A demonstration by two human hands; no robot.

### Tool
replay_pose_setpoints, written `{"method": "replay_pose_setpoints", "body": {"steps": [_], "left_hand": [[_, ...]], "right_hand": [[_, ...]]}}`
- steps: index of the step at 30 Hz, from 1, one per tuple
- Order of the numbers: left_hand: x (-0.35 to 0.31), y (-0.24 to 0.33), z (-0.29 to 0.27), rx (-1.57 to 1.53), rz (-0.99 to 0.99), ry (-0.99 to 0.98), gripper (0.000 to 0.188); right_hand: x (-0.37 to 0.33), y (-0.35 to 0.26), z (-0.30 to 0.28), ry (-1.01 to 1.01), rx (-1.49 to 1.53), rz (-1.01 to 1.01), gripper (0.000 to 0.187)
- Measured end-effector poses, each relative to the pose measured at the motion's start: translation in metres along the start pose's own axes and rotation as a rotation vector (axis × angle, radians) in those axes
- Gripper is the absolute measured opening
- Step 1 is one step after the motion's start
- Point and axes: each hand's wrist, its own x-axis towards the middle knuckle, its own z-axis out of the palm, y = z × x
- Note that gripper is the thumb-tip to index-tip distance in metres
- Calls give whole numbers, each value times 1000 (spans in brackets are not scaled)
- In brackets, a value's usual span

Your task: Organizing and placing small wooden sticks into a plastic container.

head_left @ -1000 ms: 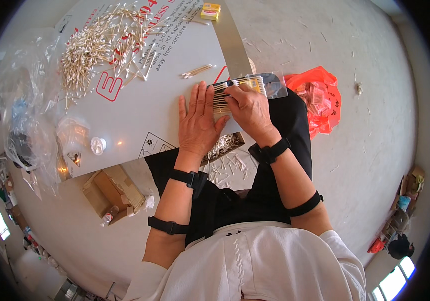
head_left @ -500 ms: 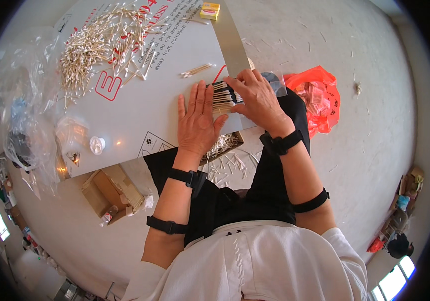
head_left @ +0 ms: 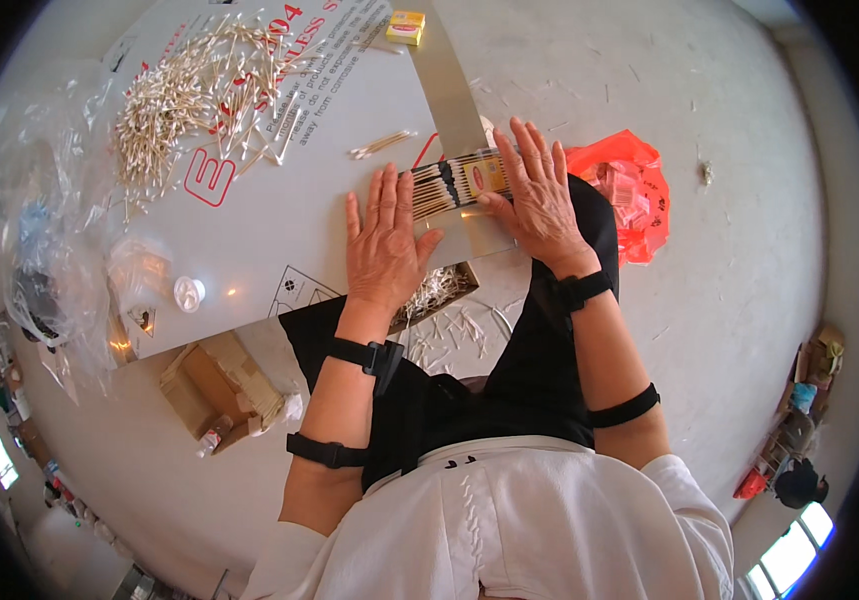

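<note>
Grey tabletop (head_left: 259,225) beneath, spread hands (head_left: 385,248) (head_left: 543,208) flank a flat swab pack (head_left: 459,182), pale-stemmed, dark-banded and yellow-labelled

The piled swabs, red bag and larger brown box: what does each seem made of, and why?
Swabs: probably matte wooden sticks, tan, straight, with cotton-like white tips. Red bag: likely glossy plastic, given its crinkles. Box: seemingly matte cardboard, with creased flaps.

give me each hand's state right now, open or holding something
Left hand: open, fingers extended, at the left end of the cotton swab packet.
Right hand: open, thumb spread, at the packet's right end.
</note>
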Motion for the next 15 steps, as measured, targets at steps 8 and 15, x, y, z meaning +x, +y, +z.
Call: {"method": "replay_pose_setpoints", "body": {"steps": [8, 15], "left_hand": [[6, 4, 3, -16, 42, -13, 80], [22, 23, 8, -4, 83, -8, 79]], "right_hand": [[-10, 15, 22, -120, 66, -37, 85], [-9, 13, 20, -123, 90, -42, 82]]}}
